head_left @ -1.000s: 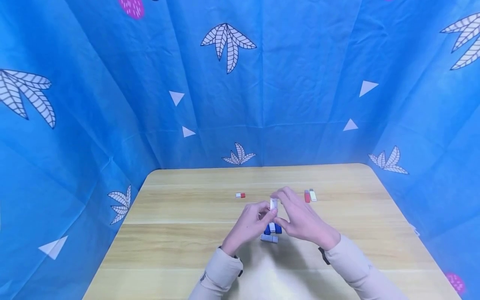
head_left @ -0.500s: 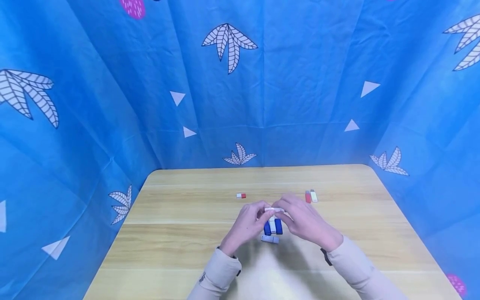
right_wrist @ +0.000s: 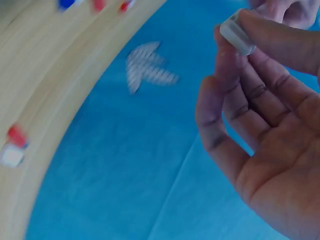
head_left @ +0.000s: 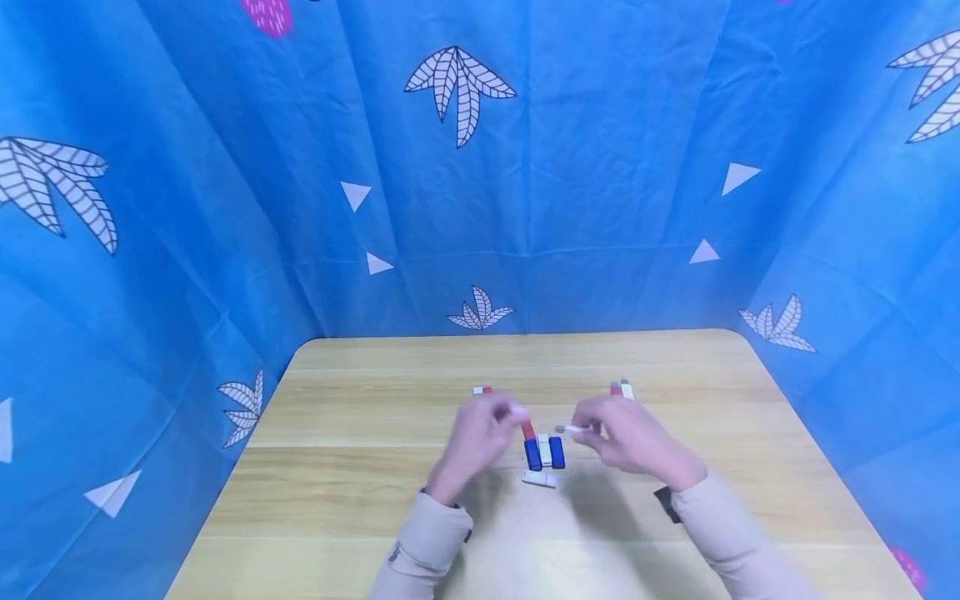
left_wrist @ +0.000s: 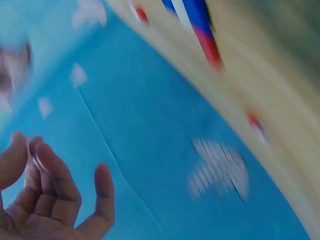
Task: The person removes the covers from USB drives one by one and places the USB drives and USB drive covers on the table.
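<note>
My left hand (head_left: 476, 433) pinches a small white piece (head_left: 519, 412) between thumb and fingertips; in the left wrist view the hand (left_wrist: 52, 197) nearly hides it. My right hand (head_left: 633, 437) grips a white stick (head_left: 576, 429) whose greyish end points left; the right wrist view shows that stick (right_wrist: 237, 36) between thumb and forefinger. Below, on the table, a white stick (head_left: 544, 450) lies between a left blue stick (head_left: 532, 455) and a right blue stick (head_left: 557, 452). A red piece (head_left: 528, 430) extends from the left blue one. Another white stick (head_left: 539, 478) lies crosswise, nearer me.
Beyond my left hand is a small red-and-white stick (head_left: 482, 390). Behind my right hand, a red stick (head_left: 616, 388) and a white stick (head_left: 627, 389) lie side by side, partly covered. A blue patterned curtain (head_left: 600, 292) surrounds the wooden table (head_left: 337, 467).
My hands have moved apart, left hand leftward and right hand rightward. The white thing they both held is now in two parts, one in each hand. The red piece has come into view.
</note>
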Tool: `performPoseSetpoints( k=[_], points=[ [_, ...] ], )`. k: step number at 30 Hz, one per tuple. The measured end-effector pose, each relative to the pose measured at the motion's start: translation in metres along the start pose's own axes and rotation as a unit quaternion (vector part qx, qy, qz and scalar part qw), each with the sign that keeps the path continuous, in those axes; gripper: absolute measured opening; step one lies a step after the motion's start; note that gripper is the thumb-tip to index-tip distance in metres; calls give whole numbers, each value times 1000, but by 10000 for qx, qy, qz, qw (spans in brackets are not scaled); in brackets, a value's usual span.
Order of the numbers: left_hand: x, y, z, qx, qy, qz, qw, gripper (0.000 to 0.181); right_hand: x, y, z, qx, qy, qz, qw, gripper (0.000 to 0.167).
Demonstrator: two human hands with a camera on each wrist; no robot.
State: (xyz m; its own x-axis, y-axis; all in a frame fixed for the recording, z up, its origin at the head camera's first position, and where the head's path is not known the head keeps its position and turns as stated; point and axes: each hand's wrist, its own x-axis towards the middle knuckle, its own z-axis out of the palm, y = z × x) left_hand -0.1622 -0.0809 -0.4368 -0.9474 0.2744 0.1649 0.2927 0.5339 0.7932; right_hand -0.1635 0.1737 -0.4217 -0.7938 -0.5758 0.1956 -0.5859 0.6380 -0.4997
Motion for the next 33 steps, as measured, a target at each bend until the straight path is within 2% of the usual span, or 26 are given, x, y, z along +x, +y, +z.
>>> performPoseSetpoints(
  k=[3, 5, 8, 13, 21, 28, 33],
  points=[
    [4, -10, -23, 154, 735, -95, 9971, 15, -5, 14, -14, -29, 195, 545, 9983, 4],
    [7, -16, -32, 291, 926, -43, 9953, 17, -7, 23, -21, 2, 413, 861, 9954, 5],
    [8, -22, -33, 403, 758, 17, 9963, 19, -7, 32, -27, 91, 627, 1229, 9904, 6],
    [5, -27, -25, 398, 421, -224, 9981, 20, 1, 46, -27, 404, 766, 1753, 9807, 17],
    [2, -28, -21, 207, 51, -600, 9980, 31, 14, 75, -18, 579, 1073, 2715, 9547, 26],
    [2, -30, -21, 197, -28, -681, 9975, 31, 22, 94, -10, 1006, 923, 3228, 9366, 28],
    [3, -32, -20, -8, -76, -686, 9976, 36, 25, 103, 0, 1297, 780, 3670, 9178, 27]
  ],
)
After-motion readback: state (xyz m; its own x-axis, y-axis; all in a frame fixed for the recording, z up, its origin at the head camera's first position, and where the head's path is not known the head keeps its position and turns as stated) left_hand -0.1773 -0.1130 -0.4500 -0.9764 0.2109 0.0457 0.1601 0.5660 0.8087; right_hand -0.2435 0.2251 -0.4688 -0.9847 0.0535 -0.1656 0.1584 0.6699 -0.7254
